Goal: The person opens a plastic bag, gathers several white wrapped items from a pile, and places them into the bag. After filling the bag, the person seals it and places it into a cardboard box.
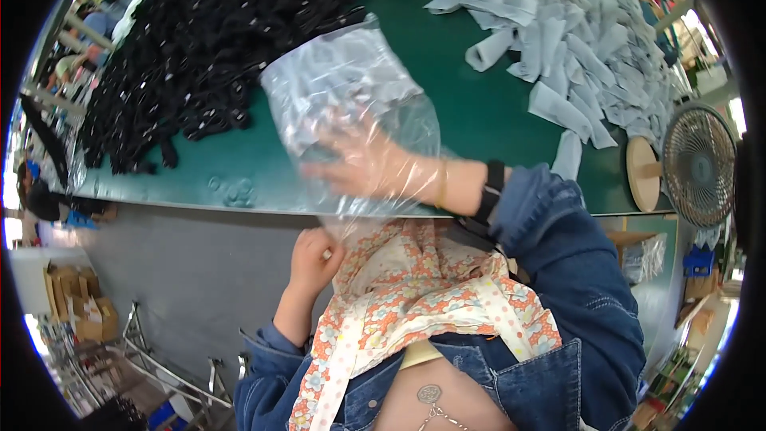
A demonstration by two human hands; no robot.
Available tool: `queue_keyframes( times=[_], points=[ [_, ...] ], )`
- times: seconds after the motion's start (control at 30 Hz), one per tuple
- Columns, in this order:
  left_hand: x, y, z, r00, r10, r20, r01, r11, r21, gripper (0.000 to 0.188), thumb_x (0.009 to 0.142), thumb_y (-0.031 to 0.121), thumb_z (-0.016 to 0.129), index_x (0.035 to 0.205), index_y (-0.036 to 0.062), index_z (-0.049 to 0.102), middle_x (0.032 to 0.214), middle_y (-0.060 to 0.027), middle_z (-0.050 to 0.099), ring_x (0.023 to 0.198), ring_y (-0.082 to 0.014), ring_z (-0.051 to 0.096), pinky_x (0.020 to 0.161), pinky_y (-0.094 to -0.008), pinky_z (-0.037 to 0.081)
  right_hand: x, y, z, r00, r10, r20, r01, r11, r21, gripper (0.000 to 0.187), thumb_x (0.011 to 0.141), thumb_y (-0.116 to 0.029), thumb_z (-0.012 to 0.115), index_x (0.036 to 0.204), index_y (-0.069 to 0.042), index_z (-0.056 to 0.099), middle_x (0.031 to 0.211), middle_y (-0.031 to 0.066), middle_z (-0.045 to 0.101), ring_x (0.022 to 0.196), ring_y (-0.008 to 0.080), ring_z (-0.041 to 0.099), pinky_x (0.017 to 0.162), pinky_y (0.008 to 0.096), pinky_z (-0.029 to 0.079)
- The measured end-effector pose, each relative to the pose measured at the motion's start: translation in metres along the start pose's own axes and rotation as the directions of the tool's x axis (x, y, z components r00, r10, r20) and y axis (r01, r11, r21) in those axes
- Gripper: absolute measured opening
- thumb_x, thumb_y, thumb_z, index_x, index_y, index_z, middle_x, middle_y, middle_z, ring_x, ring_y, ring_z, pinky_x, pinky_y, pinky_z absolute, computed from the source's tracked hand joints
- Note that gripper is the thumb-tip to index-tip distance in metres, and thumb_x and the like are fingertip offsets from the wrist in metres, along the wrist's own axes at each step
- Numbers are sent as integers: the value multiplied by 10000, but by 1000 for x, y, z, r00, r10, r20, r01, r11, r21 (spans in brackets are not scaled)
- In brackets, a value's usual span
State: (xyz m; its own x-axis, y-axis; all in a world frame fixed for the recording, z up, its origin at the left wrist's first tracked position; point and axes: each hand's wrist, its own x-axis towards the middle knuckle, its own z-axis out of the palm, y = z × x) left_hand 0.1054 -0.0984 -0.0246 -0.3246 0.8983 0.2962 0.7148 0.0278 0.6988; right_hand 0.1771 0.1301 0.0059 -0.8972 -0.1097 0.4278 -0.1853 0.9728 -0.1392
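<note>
A large clear plastic bag [343, 80] lies at the table's front edge, its far half filled with pale folded pieces. My right hand [359, 156] reaches into it from the right, slightly blurred, with fingers spread against the contents. The film covers this hand up to the wrist, where a yellow band and a black strap show. Just below the table edge, my left hand [316, 259] is closed, pinching the near edge of the bag. Beyond the bag, a heap of black strap-like pieces [215, 40] with small shiny bits spreads over the left side.
Pale grey-blue strips [574, 56] are heaped on the right of the green table [431, 48]. A round wooden disc [643, 175] and a fan [700, 164] stand at the right end. Small clear rings [231, 191] lie near the front edge. Cardboard boxes [84, 303] stand lower left.
</note>
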Motion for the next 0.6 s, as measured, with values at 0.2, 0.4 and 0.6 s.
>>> queue_keyframes(
  times=[0.2,0.4,0.6],
  points=[
    [-38,-31,7,971,-238,15,237,969,67,182,765,103,640,659,46,504,651,-118,495,645,-329,493,596,-415,372,-62,16,-121,699,-410,585,-449,385,806,399,872,-222,633,1225,-48,568,1271,158,531,1147,267,525,956,357,427],
    [-36,-9,-5,992,-126,-13,127,989,82,87,766,68,608,739,41,529,732,-128,527,677,-328,503,604,-402,395,-80,231,-190,629,732,-263,-748,662,53,513,780,-489,618,1209,-210,593,1254,127,528,1167,333,483,976,439,389],
    [-50,-13,-38,952,-123,-279,152,985,83,57,807,45,508,817,-3,538,762,-141,520,696,-287,503,638,-374,422,-85,286,-148,247,966,-71,-908,206,-366,775,655,-696,599,1329,-332,486,1404,120,387,1299,446,290,988,718,172]
  ],
)
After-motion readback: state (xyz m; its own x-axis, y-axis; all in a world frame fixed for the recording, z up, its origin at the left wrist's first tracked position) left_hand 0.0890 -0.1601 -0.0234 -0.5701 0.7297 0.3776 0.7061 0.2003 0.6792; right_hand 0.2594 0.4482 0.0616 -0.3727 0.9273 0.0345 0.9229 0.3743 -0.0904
